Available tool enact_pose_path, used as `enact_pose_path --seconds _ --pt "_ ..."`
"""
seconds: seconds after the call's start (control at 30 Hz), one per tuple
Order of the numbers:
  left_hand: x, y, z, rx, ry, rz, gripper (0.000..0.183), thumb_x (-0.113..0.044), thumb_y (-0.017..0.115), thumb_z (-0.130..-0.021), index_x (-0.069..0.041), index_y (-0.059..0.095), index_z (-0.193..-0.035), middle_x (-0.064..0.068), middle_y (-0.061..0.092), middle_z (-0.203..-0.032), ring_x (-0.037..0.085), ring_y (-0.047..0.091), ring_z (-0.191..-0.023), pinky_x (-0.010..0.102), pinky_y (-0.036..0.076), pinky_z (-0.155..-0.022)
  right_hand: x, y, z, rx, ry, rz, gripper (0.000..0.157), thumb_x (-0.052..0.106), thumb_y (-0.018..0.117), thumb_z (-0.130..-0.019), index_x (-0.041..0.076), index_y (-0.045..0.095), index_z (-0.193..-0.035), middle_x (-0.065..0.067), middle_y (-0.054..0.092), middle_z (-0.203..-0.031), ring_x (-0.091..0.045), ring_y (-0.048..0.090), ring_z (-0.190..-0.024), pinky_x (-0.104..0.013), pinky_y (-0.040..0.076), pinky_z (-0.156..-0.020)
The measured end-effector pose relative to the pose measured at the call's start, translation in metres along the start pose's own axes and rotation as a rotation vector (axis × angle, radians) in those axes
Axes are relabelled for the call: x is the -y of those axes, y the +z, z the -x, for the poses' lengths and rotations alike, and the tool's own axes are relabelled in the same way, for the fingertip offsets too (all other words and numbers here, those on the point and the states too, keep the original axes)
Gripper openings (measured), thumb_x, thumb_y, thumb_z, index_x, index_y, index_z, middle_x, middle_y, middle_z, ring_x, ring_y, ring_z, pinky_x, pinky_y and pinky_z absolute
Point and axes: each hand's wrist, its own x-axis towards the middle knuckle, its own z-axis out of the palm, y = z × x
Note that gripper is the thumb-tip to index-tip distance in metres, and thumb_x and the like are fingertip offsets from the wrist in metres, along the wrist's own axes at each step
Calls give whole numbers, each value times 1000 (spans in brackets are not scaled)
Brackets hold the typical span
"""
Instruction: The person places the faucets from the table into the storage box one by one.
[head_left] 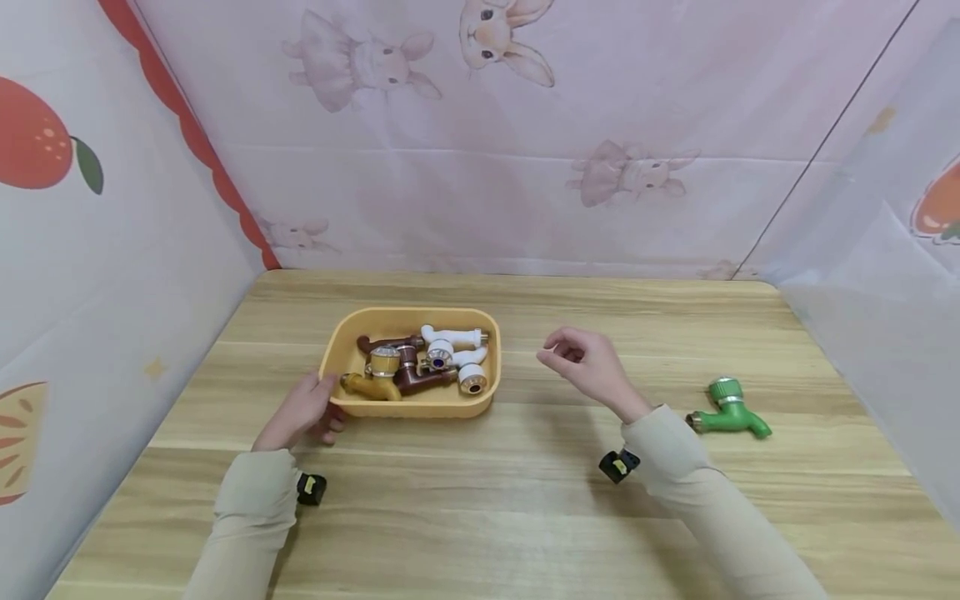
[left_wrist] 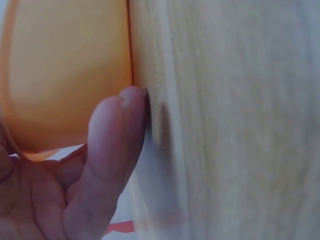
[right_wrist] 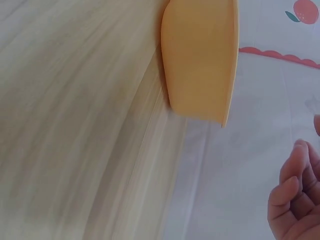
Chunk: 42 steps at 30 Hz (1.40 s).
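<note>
A yellow plastic tub (head_left: 420,408) stands on the table, left of the middle. My left hand (head_left: 303,408) holds its front left corner, thumb at the rim and fingers against the outer wall. In the left wrist view, fingertips (left_wrist: 132,100) touch the wall close to the tabletop. Several faucets lie in the tub: a gold one (head_left: 372,386), dark brown ones (head_left: 422,381) and white ones (head_left: 471,377). My right hand (head_left: 588,367) is raised right of the tub, fingers loosely curled, holding nothing. A green faucet (head_left: 729,417) lies farther right, beyond the right wrist.
The wood-grain table (head_left: 480,517) ends at a pink rabbit-print curtain (head_left: 480,208) behind. White fruit-print sheets hang at the left (head_left: 112,275) and right (head_left: 877,275). Each wrist wears a small black camera.
</note>
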Motion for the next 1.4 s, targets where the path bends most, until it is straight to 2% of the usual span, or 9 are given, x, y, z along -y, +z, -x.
enact_pose_path --seconds 0.1,0.23,0.33,0.43,0.53,0.77,1.03,1.23,1.4 --pt "0 -1 0 1 -1 1 46 -28 18 -100 10 25 -126 19 53 -78 22 56 -60 39 55 -51 -1 -4 5 -12 22 7 15 14 66 -84 1 64 -91 -8 61 -70 -16 52 -57 -22 45 -50" --pt "0 0 1 -8 -4 -7 47 -28 18 -100 10 26 -126 19 54 -79 22 57 -60 39 55 -51 10 -12 15 -20 37 19 13 8 63 -85 -3 62 -93 -15 60 -70 -18 52 -57 -22 45 -50" --pt "0 1 1 -16 -7 -12 48 -29 19 -100 10 25 -127 19 54 -79 22 57 -60 39 55 -51 3 -16 20 -29 33 5 13 8 63 -85 -2 62 -92 -12 61 -70 -16 52 -56 -22 45 -49" --pt "0 1 1 -19 -8 -13 47 -29 19 -100 10 26 -126 19 55 -78 21 57 -59 39 55 -51 -18 -18 23 -37 30 -9 15 14 65 -85 1 63 -93 -12 61 -70 -18 54 -54 -23 47 -48" --pt "0 2 2 -17 -8 -9 46 -29 19 -100 10 27 -124 19 55 -78 21 57 -59 39 55 -51 -22 -23 28 -38 30 -7 16 16 65 -85 2 63 -92 -11 62 -70 -22 55 -54 -25 48 -47" --pt "1 2 3 -16 -2 -11 47 -28 19 -100 10 26 -125 18 54 -78 21 57 -59 39 55 -51 -29 -35 39 -64 50 16 16 13 65 -84 2 63 -96 -9 63 -73 -10 55 -54 -24 49 -47" --pt "2 1 1 -17 -12 -5 47 -28 19 -100 10 25 -127 18 54 -78 22 57 -60 38 55 -51 -33 -54 55 -104 78 36 18 10 65 -84 1 62 -99 -10 62 -73 -20 56 -55 -23 48 -46" --pt "1 0 2 -14 -7 -2 47 -28 18 -100 11 26 -125 17 54 -77 21 57 -58 39 55 -50 -32 -70 66 -108 118 108 21 18 64 -86 3 62 -100 -9 62 -75 -17 56 -56 -23 48 -47" --pt "-1 1 2 -15 -13 -3 47 -28 18 -100 11 26 -125 17 54 -76 21 56 -58 38 55 -50 -35 -80 75 -140 126 140 21 16 65 -85 3 62 -102 -6 62 -77 -13 56 -56 -21 48 -48"
